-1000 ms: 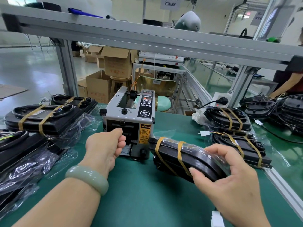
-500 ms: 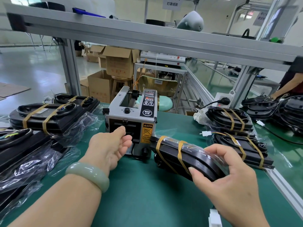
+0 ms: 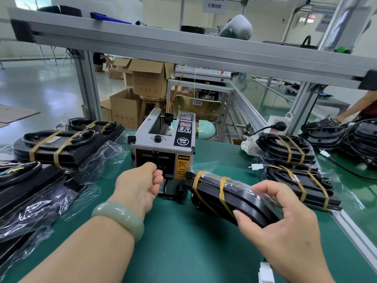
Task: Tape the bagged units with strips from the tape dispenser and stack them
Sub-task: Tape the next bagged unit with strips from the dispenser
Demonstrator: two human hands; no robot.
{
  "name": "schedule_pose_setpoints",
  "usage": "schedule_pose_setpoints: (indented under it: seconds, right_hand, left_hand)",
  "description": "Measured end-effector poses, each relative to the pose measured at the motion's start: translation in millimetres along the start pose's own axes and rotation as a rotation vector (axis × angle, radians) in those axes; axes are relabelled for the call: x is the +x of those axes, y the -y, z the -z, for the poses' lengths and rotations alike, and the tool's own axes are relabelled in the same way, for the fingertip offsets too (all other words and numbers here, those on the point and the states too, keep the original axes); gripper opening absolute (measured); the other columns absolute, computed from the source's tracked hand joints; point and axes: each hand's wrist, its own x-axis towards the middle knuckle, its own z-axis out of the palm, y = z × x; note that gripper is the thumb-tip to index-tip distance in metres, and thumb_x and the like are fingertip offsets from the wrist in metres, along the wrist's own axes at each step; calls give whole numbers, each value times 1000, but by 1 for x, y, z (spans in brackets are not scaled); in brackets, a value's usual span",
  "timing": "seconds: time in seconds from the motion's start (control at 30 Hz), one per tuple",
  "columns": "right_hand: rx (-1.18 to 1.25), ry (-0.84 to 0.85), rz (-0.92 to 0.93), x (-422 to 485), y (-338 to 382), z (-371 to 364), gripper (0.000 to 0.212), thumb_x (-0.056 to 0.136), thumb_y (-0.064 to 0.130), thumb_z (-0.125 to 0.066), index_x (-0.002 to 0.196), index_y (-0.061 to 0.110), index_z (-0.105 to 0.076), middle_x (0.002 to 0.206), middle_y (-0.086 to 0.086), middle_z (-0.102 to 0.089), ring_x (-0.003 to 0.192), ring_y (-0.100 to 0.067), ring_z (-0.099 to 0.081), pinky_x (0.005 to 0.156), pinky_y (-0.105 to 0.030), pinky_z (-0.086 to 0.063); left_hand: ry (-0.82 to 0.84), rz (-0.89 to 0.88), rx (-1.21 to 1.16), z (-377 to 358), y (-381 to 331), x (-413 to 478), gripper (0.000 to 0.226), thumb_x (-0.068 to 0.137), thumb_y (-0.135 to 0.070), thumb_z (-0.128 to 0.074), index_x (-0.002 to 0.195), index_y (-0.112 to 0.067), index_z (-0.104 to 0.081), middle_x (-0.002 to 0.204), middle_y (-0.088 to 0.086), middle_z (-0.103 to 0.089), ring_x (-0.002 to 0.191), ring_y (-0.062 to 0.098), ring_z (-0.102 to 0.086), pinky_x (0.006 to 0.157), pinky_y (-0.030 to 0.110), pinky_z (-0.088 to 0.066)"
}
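gripping what, and how firmly?

the right hand is curling thumb and fingers round the near rounded end of the bagged unit, holding it tilted over the green mat. two tan strips are already wrapping it.

how is it going to handle?

i'm judging it stiff and fairly light, with loose, slippery film. holding the hard edge, not the slack bag, is looking safest.

and the other hand?

the left hand is curling its fingers at the tape dispenser outlet, left of the grip. i cannot tell whether it is pinching a strip.

anything crowding it?

the taped stack is sitting just beyond on the right, with a white connector lying between. untaped bags are spreading far left.
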Motion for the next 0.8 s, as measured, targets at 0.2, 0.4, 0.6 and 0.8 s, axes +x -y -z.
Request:
schedule_pose_setpoints:
  seconds: [0.2, 0.4, 0.6, 0.8]
  right_hand:
    - [7, 14, 14, 0, 1, -1, 48, 50, 39, -75, 93, 46, -54, 88, 18, -64, 78, -8, -62, 68, -12, -44]
    - [-18, 9, 66, -2, 5, -7, 45, 53, 45, -69, 95, 38, -55, 87, 16, -63, 77, -9, -61, 69, -21, -45]
    - [-39, 28, 112, 0, 8, -8, 39, 57, 46, -66, 94, 35, -63, 90, 21, -61, 82, -8, -60, 74, -16, -44]
    - [103, 133, 70, -1, -2, -6, 83, 61, 38, -75, 134, 49, -38, 115, 21, -59, 102, -11, -60, 89, -22, -44]
  left_hand:
    - [367, -43, 83, 18, 14, -58, 17, 88, -20, -63, 71, -14, -63, 54, -2, -61, 42, 4, -52, 37, 15, -41]
    - [513, -454, 345, 22, 35, -96, 21, 72, -45, -74, 72, -23, -73, 98, -21, -66, 98, -11, -54, 87, 23, -36]
    - [459, -508, 291, 11, 47, -92, 16, 77, -40, -68, 69, -28, -74, 119, -17, -62, 117, -22, -40, 98, 20, -30]
    - [495, -455, 138, 6, 50, -90, 19, 89, -20, -58, 75, -21, -70, 87, 11, -72, 72, 12, -50, 70, 27, -42]
